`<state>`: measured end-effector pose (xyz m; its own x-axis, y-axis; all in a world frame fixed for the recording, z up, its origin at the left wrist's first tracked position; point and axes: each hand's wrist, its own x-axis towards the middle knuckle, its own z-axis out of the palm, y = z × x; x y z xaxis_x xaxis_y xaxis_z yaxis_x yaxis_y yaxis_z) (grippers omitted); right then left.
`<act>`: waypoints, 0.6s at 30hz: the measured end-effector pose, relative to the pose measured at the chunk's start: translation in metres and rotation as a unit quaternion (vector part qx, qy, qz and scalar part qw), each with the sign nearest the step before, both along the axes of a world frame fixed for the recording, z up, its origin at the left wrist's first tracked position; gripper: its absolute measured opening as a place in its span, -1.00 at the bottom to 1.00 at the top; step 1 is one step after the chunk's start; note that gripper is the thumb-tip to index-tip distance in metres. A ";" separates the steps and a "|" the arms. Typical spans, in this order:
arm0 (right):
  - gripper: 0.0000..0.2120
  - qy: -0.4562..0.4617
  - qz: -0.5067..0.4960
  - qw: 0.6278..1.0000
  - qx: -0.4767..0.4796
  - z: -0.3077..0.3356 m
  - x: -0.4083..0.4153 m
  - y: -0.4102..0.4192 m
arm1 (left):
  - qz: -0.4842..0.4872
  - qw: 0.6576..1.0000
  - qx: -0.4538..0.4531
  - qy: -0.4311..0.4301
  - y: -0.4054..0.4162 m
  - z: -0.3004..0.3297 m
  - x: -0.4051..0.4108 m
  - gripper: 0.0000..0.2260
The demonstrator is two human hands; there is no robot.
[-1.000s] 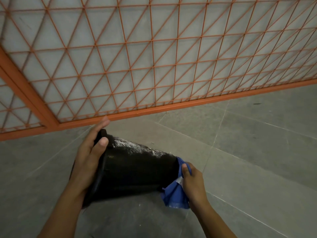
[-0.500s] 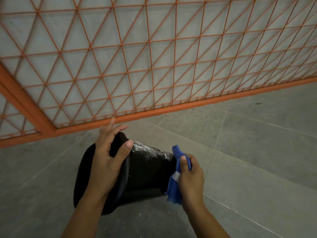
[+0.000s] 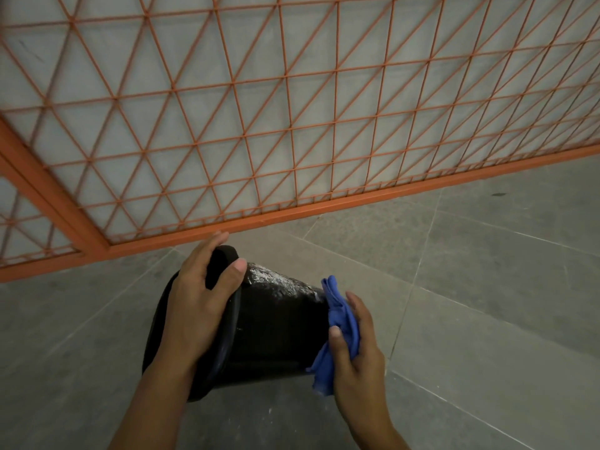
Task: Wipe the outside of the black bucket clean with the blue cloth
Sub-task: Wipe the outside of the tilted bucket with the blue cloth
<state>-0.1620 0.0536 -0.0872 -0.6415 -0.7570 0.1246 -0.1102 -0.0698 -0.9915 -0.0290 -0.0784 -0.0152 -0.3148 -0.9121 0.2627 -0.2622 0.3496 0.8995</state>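
The black bucket (image 3: 272, 332) is tipped on its side above the grey floor, mouth to the left and base to the right. White dust streaks its upper side. My left hand (image 3: 198, 303) grips the rim, fingers inside the mouth and thumb over the outer edge. My right hand (image 3: 357, 358) holds the bunched blue cloth (image 3: 341, 323) against the bucket's base end. The far side of the bucket is hidden.
An orange metal grid fence (image 3: 292, 125) with a thick bottom rail stands close behind the bucket, with an orange post (image 3: 48, 196) at the left. Grey floor tiles (image 3: 487, 287) spread to the right and front.
The bucket has turned so its mouth faces me more. My left hand shifted its hold on the rim, and my right hand slid the cloth up along the base end.
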 end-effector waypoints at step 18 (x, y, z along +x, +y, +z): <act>-0.74 0.125 0.066 0.990 -0.009 0.050 0.010 -0.031 | -0.033 0.997 -0.052 -0.039 0.017 0.001 -0.005 -0.41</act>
<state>-0.1524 0.0230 -0.0371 -0.4841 -0.8287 0.2811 -0.3410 -0.1172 -0.9327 -0.0341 -0.0613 -0.0143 -0.3966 -0.8580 0.3265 -0.3037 0.4582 0.8353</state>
